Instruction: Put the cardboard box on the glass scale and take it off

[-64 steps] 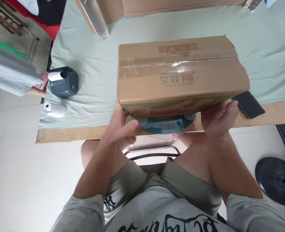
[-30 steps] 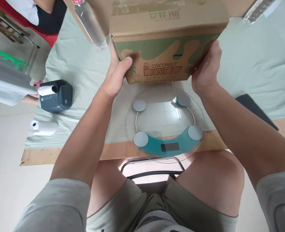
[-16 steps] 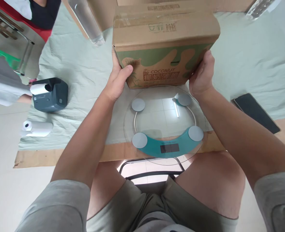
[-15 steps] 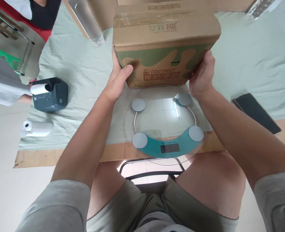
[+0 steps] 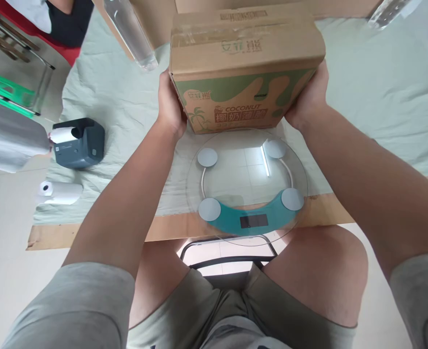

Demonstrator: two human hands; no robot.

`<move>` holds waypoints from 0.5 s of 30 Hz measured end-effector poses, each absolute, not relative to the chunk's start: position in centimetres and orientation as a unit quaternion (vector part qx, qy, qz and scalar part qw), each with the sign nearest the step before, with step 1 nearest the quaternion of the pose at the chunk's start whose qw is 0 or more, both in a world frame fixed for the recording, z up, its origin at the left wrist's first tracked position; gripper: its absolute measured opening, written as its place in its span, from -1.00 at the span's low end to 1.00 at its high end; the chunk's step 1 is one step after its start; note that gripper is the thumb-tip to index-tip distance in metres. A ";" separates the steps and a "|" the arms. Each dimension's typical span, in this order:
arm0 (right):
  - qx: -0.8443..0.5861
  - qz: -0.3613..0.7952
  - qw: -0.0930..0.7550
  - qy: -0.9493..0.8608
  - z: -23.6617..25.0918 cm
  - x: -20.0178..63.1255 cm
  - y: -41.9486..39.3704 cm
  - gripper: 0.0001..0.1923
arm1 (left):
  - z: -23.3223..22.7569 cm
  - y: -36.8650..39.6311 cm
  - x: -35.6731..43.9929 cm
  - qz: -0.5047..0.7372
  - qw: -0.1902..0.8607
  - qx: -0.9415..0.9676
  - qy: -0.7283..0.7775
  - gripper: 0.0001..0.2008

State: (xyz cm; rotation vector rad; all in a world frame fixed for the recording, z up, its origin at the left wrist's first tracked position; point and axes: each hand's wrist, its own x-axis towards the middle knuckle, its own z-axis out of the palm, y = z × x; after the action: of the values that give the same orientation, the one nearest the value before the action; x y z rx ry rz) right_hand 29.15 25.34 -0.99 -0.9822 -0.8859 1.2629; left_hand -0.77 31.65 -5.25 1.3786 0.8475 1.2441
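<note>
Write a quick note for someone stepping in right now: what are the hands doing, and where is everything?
Left hand: pressed on the box's left side.
Right hand: pressed on its right side.
The box sits beyond the glass scale, between both palms; whether it rests on the cloth is unclear.
Done: the scale is bare, nothing on it.
Left: the box is not released.
Nearby: printer, paper roll, bottle.

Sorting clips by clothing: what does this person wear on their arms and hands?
Both forearms are bare below short, loose, light grey sleeves. The left hand and right hand are bare, with no gloves, watch, rings or bracelets visible.
</note>
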 end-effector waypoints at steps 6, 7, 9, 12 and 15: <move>-0.499 0.556 0.565 -0.349 -1.5 29.6 26.9 -0.53 | -3.0 31.0 1.5 0.482 0.661 0.428 0.384 -0.34; -0.508 0.552 0.564 -0.345 -1.6 29.7 26.9 -0.56 | -2.6 30.5 1.8 0.490 0.661 0.416 0.386 -0.39; -0.523 0.544 0.562 -0.338 -1.8 29.9 26.7 -0.61 | -1.7 29.4 2.2 0.506 0.656 0.397 0.396 -0.49; -0.546 0.532 0.552 -0.338 -1.8 29.6 26.4 -0.61 | -0.9 28.0 3.0 0.528 0.643 0.368 0.416 -0.47; -0.565 0.522 0.538 -0.345 -1.4 28.9 26.1 -0.61 | -1.1 27.7 3.3 0.545 0.630 0.374 0.407 -0.42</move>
State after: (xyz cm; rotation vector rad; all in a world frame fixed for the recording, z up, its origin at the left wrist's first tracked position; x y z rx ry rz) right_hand 28.90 26.06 -1.39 -1.3427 -0.8201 1.2417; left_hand 3.27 27.70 -1.06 0.8555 0.9314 1.2488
